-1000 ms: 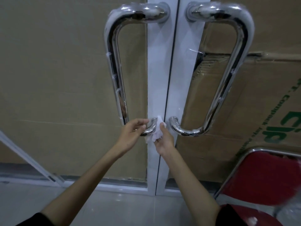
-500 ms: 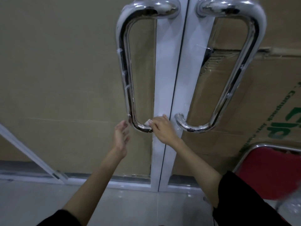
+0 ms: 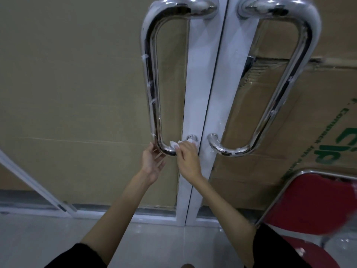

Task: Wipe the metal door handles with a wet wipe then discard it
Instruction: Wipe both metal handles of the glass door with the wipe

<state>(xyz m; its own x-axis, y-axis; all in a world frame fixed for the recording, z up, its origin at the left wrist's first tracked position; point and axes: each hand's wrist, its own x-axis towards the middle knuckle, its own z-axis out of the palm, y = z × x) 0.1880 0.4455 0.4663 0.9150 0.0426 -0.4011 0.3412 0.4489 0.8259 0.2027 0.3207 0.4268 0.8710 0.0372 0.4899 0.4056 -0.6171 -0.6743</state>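
Observation:
Two polished metal pull handles hang on a white-framed double door. The left handle (image 3: 152,89) carries white streaks along its bar; the right handle (image 3: 278,97) mirrors it. My right hand (image 3: 187,157) grips a crumpled white wet wipe (image 3: 174,144) around the bottom bend of the left handle, near its lower mount. My left hand (image 3: 152,163) is just left of that bend, palm up, fingers relaxed, fingertips at the handle's lower curve. Most of the wipe is hidden under my right fingers.
Brown cardboard with green print (image 3: 326,144) shows behind the right glass pane. A red chair with a metal frame (image 3: 316,206) stands at the lower right, close to my right arm. A pale tiled floor (image 3: 58,240) lies below the door.
My left hand let go of the handle's lower bend and opened beside it. My right hand moved the wipe from the mount end left onto the bottom bend. The view shifted left, closer.

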